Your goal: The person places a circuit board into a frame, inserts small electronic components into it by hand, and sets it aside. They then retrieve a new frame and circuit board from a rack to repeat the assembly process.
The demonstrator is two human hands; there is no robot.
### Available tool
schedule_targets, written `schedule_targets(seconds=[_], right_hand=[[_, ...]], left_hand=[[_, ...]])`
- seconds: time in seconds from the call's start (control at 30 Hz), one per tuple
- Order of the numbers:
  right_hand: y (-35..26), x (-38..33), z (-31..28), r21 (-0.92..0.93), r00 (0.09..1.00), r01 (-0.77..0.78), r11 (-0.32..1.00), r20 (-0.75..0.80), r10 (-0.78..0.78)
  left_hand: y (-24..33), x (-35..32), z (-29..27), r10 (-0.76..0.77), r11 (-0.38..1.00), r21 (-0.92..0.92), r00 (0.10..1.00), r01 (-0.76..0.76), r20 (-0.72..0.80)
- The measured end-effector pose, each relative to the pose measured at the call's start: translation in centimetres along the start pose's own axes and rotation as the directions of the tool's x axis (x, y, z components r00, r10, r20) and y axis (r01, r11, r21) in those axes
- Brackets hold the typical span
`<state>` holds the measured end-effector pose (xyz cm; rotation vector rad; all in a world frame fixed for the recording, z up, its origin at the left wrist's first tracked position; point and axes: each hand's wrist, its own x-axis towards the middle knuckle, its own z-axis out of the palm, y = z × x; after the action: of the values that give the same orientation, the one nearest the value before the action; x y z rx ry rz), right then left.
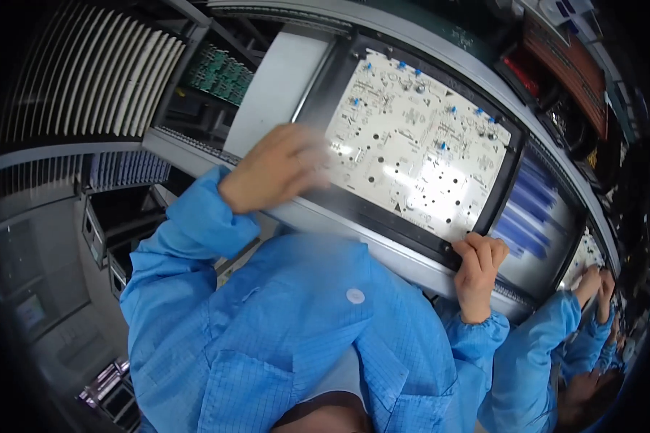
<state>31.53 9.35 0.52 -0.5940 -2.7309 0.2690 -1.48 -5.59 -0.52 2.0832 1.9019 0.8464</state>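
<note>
A white circuit board [404,155] lies in a black carrier frame [412,231] on the conveyor line before me. Small blue parts and dark round holes dot its face, and a bright glare covers its lower right area. My left hand [278,166] is over the frame's left side, beside the board's edge. Motion smears its fingers, so I cannot make out whether they hold anything. My right hand [478,270] has its fingers bent around the near right corner of the frame, next to the board's lower corner.
Metal rails [325,220] border the conveyor. Green circuit boards [220,76] and a slotted white rack [115,72] stand at the left. On the right are a blue striped surface [527,206] and a co-worker's blue sleeve [531,346]. A reddish-brown bin [567,72] sits beyond the far rail.
</note>
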Motion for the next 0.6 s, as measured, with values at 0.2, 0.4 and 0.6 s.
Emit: schedule_targets(seconds=[0.2,0.4,0.6], right_hand=[[2.2,1.7,-0.6,0.227,0.991,0.045,0.973,0.109,-0.072],[2.4,1.0,-0.4,0.293,0.876,-0.460,0.838,-0.006,0.483],[2.5,0.4,0.9,0.359,0.772,-0.618,0.700,0.106,0.627]], left_hand=[[0.7,-0.5,1.3,0.158,0.973,0.147,0.975,-0.180,0.154],[1.4,-1.6,4.2,0.027,0.992,0.127,0.994,-0.014,-0.106],[-1.8,8.4,-1.0,-0.276,0.959,0.045,0.960,0.278,-0.054]])
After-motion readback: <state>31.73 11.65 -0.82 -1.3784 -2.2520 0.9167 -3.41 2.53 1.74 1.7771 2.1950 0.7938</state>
